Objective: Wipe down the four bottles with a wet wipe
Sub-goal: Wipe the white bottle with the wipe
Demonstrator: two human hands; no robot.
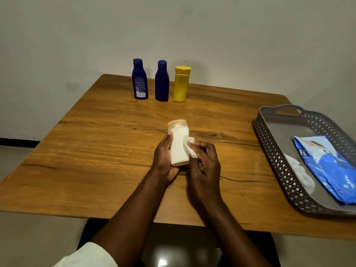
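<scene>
A person wipes a white bottle over a wooden counter.

The left hand point(164, 157) grips the white bottle point(179, 143), cream-coloured with a yellow-ringed cap, held above the counter point(96, 141). The right hand point(206, 160) pinches a white wet wipe point(190, 148) against the bottle's side. At the counter's far edge stand two dark blue bottles point(140, 79) point(161, 81) and a yellow bottle point(181, 84), upright in a row.

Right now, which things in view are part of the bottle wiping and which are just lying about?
In the job: white bottle held by left hand; wet wipe in right hand; two blue bottles; yellow bottle; wipes pack.
Lying about: grey basket; crumpled white wipe inside it.
</scene>
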